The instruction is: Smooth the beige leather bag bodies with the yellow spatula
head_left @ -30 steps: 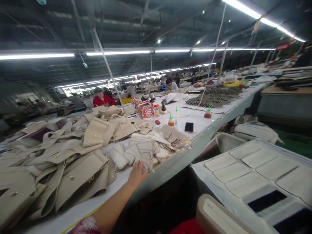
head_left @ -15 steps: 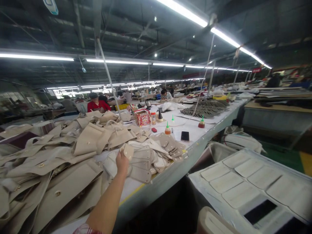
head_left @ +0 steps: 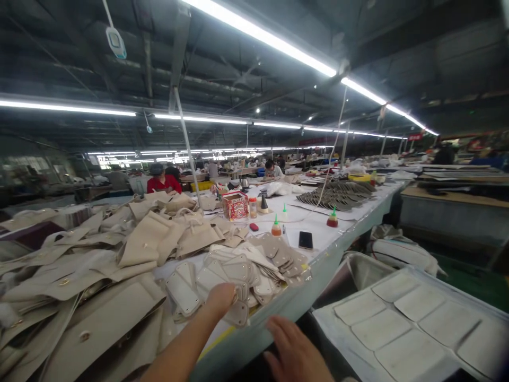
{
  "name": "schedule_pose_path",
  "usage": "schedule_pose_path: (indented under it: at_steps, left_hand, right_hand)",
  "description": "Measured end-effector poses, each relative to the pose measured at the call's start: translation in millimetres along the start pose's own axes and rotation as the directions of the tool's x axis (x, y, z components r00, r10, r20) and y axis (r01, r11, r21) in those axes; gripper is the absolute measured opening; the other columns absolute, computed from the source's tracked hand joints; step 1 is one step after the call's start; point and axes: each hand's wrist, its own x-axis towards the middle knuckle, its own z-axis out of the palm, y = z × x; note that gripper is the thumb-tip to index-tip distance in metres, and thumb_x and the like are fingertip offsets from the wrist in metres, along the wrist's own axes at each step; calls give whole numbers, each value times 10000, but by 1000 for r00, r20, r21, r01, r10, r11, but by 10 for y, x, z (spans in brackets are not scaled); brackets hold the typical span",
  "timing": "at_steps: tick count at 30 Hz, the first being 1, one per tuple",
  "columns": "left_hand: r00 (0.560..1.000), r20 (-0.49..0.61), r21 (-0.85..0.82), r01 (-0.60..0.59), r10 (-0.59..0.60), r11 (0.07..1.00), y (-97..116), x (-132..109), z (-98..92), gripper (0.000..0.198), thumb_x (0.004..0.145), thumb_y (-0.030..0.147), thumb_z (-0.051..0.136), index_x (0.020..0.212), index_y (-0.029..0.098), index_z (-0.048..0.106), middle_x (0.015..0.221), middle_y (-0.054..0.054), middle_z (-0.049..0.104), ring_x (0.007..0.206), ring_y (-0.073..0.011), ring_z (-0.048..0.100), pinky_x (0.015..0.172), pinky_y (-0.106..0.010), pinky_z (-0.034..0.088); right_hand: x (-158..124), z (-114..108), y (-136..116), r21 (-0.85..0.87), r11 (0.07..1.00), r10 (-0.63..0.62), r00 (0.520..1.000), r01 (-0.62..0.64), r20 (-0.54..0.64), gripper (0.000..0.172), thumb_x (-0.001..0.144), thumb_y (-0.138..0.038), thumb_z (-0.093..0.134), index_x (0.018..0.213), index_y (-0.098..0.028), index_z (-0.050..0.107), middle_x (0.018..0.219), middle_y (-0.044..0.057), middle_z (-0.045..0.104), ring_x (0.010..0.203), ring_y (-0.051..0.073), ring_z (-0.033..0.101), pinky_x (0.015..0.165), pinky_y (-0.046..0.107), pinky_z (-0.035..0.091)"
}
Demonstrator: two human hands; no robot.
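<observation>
My left hand (head_left: 221, 298) is over the near side of a pile of small beige leather pieces (head_left: 234, 265) with rounded corners and metal studs. Its fingers curl closed at the edge of a studded leather piece (head_left: 238, 314); the fingertips are partly hidden. My right hand (head_left: 296, 347) hangs in front of the table edge, fingers spread, holding nothing. Left of the pile lies a large heap of beige leather bag bodies (head_left: 107, 286) with small metal fittings.
Along the white table (head_left: 294, 265) stand a red patterned box (head_left: 235, 206), glue bottles with green tips (head_left: 276, 227) and a black phone (head_left: 305, 240). Grey pieces (head_left: 338, 193) lie farther back. Light panels (head_left: 409, 318) cover a surface at right. A person in red (head_left: 163, 183) sits beyond the heap.
My left hand has moved right and down onto the pile; the small beige piece it held up no longer shows raised. My right hand has come into view from below.
</observation>
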Motion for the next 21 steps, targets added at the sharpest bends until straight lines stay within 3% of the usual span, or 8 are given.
schedule_pose_path:
  at_steps: [3, 6, 9, 11, 14, 17, 19, 21]
  left_hand:
    - [999, -35, -110, -37, 33, 993, -9, -121, 138, 248, 841, 372, 521, 832, 147, 625, 813, -40, 645, 797, -163, 597, 796, -359, 448]
    - [989, -143, -284, -70, 30, 956, -101, -201, 243, 178, 766, 305, 547, 668, 202, 653, 734, -48, 659, 771, -193, 601, 748, -311, 438]
    - [968, -248, -494, -92, -38, 865, -256, -217, 308, 253, 712, 352, 548, 520, 200, 611, 583, -32, 621, 643, -203, 589, 628, -290, 446]
    - [945, -290, -638, -76, -148, 766, -398, -189, 278, 311, 683, 432, 566, 495, 184, 578, 487, -10, 563, 532, -189, 557, 513, -270, 436]
    - [853, -350, -810, -67, -388, 583, -648, -104, 43, 356, 677, 523, 561, 664, 170, 604, 543, -4, 575, 521, -170, 559, 444, -242, 440]
    - [737, -414, -878, -170, -533, 447, -842, -47, -412, 406, 727, 545, 506, 907, 190, 582, 822, -39, 642, 697, -158, 613, 548, -241, 504]
    - [711, -447, -882, -247, -543, 402, -872, -88, -758, 410, 725, 534, 532, 959, 200, 574, 937, -53, 641, 782, -159, 622, 605, -255, 526]
    - [729, -467, -880, -326, -501, 345, -798, -198, -1030, 397, 697, 503, 598, 949, 196, 595, 958, -53, 646, 810, -169, 624, 637, -278, 539]
  right_hand:
    - [515, 582, -220, 42, 996, -81, 971, 74, 225, 636, 781, -289, 495, 1380, -182, 307, 1423, 66, 327, 1259, 256, 352, 1020, 383, 353]
    - [745, 1065, -242, 64, 996, -76, 929, 57, 363, 630, 826, -298, 414, 1409, -136, 234, 1453, 90, 248, 1306, 270, 265, 1060, 438, 271]
    - [779, 1321, -116, 38, 999, -26, 892, 10, 450, 605, 847, -329, 373, 1399, -110, 258, 1434, 124, 280, 1302, 286, 271, 1062, 500, 229]
    - [760, 1395, -36, 2, 1000, -14, 869, 14, 494, 604, 839, -352, 390, 1384, -109, 295, 1434, 123, 280, 1312, 283, 249, 1071, 517, 190]
    - [732, 1455, 22, -43, 999, 14, 839, 12, 544, 652, 800, -411, 465, 1368, -119, 331, 1448, 101, 248, 1337, 306, 159, 1078, 552, 101]
    - [754, 1513, 36, -44, 999, 30, 844, -8, 535, 680, 783, -461, 502, 1352, -115, 364, 1442, 101, 266, 1340, 339, 103, 1068, 575, 24]
    - [828, 1540, 40, 8, 1000, 16, 857, -23, 516, 673, 767, -478, 528, 1329, -129, 403, 1426, 104, 305, 1335, 345, 123, 1061, 584, 23]
    - [943, 1501, 30, 95, 987, 66, 874, -127, 482, 628, 746, -459, 559, 1282, -147, 462, 1399, 114, 356, 1311, 341, 216, 1052, 585, 105]
